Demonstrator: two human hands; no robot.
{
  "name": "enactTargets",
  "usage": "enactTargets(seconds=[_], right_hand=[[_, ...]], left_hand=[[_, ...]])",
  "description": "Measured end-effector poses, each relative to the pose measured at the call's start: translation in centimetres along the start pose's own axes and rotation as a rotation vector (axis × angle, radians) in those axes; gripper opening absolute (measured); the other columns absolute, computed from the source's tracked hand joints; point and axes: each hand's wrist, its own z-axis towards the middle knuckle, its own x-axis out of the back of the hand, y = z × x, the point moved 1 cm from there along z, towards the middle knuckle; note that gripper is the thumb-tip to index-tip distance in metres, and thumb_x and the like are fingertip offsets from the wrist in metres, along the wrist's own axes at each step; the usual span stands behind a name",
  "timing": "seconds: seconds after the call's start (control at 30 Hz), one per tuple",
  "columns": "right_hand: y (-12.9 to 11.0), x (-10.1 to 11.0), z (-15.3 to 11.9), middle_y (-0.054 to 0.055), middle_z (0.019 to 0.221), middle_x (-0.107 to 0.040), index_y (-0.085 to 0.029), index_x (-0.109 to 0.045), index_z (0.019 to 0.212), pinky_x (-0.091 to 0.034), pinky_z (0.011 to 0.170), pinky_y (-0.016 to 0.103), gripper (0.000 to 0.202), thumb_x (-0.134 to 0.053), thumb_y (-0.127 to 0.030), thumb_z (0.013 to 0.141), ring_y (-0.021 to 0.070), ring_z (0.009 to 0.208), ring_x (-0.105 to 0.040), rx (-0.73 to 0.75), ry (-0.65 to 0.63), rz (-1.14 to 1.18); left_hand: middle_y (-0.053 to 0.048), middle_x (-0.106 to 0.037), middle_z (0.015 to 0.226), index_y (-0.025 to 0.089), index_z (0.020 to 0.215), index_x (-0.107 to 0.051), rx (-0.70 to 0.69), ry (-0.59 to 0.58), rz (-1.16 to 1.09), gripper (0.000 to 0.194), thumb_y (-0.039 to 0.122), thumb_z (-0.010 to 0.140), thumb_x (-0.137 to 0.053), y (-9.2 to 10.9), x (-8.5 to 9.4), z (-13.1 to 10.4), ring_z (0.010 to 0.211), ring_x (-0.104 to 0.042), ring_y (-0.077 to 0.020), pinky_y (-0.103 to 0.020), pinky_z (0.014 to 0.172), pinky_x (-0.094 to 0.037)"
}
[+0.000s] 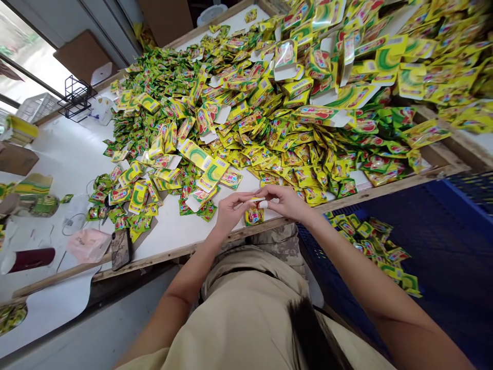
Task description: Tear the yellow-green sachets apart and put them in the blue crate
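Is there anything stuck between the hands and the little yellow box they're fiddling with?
Nothing visible is. The left hand and right hand both have fingers at the top of the small yellow-and-green box, near the wooden table edge. The heaped packets lie beyond the hands, not between.

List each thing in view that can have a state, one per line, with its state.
Left hand: pinching the yellow-green pack.
Right hand: pinching it too.
Yellow-green pack: held; whether sealed, cannot tell.
White-flapped carton: open.
Small packets: heaped loosely.
Blue crate: holding packets.
Pink bag: crumpled.
Phone: lying flat.
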Motion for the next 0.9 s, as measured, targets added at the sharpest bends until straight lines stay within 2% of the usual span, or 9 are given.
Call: enactTargets(seconds=[0.1, 0.23, 0.37, 0.53, 0.63, 0.77, 0.9], right_hand=[[0.1, -0.2, -0.1, 0.007, 0.091, -0.07, -0.017, -0.065, 0.09, -0.05, 0.072, 0.03, 0.029, -0.067, -0.044, 0.076, 0.0175, 0.078, -0.063, -0.057, 0.0, 0.068], [0.1, -0.3, 0.4, 0.003, 0.074, -0.066, -0.017, -0.061, 0.083, -0.047, 0.061, 0.027, 0.034, -0.071, -0.047, 0.07, 0.0148, 0.065, -0.059, -0.156, 0.034, 0.137], [-0.1, -0.3, 1.2, 0.001, 0.065, -0.065, -0.018, -0.058, 0.077, -0.046, 0.059, 0.027, 0.036, -0.074, -0.047, 0.066, 0.0142, 0.06, -0.059, -0.237, 0.017, 0.302], [0.5, 0.0, 1.8, 0.0, 0.061, -0.061, -0.016, -0.06, 0.069, -0.045, 0.055, 0.025, 0.034, -0.074, -0.047, 0.066, 0.0121, 0.056, -0.055, -0.302, 0.054, 0.322], [0.6, 0.2, 1.6, 0.001, 0.063, -0.063, -0.016, -0.065, 0.07, -0.044, 0.056, 0.026, 0.03, -0.073, -0.045, 0.067, 0.0124, 0.057, -0.055, -0.247, 0.031, 0.266], [0.5, 0.2, 0.4, 0.005, 0.08, -0.07, -0.017, -0.071, 0.085, -0.049, 0.068, 0.03, 0.024, -0.067, -0.038, 0.075, 0.0169, 0.071, -0.062, -0.132, -0.006, 0.148], [0.8, -0.7, -0.8, 0.006, 0.094, -0.07, -0.019, -0.07, 0.095, -0.05, 0.08, 0.033, 0.019, -0.06, -0.028, 0.081, 0.0196, 0.087, -0.064, -0.01, 0.047, 0.025]], left_hand=[[-0.009, -0.071, 0.1, 0.016, 0.086, -0.069, 0.061, -0.026, -0.001, 0.026, 0.036, 0.07, -0.073, 0.2, 0.1, 0.2, 0.091, -0.067, -0.0189, -0.037, 0.087, -0.053], [-0.007, -0.071, 0.094, 0.016, 0.096, -0.065, 0.083, -0.031, 0.039, 0.034, 0.035, 0.069, -0.075, 0.7, 0.1, 0.8, 0.08, -0.066, -0.0146, -0.03, 0.077, -0.054], [-0.004, -0.069, 0.077, 0.015, 0.085, -0.067, 0.073, -0.009, 0.074, 0.025, 0.035, 0.071, -0.072, 1.0, -0.1, 1.5, 0.064, -0.061, -0.0106, -0.024, 0.063, -0.05], [-0.004, -0.071, 0.077, 0.015, 0.074, -0.068, 0.152, -0.002, -0.001, 0.024, 0.037, 0.068, -0.074, 1.0, -0.1, 2.1, 0.069, -0.064, -0.0137, -0.029, 0.069, -0.052], [-0.005, -0.073, 0.082, 0.016, 0.079, -0.071, 0.125, -0.014, 0.018, 0.023, 0.036, 0.069, -0.074, 0.8, 0.3, 1.8, 0.074, -0.065, -0.0156, -0.032, 0.074, -0.053], [-0.007, -0.073, 0.092, 0.017, 0.083, -0.071, 0.05, -0.052, 0.064, 0.023, 0.032, 0.067, -0.076, 0.2, 1.0, 0.9, 0.084, -0.068, -0.0183, -0.034, 0.079, -0.055], [-0.008, -0.072, 0.099, 0.018, 0.09, -0.07, -0.115, -0.038, 0.164, 0.019, 0.029, 0.075, -0.071, -0.7, 1.0, -0.3, 0.093, -0.069, -0.019, -0.034, 0.082, -0.057]])
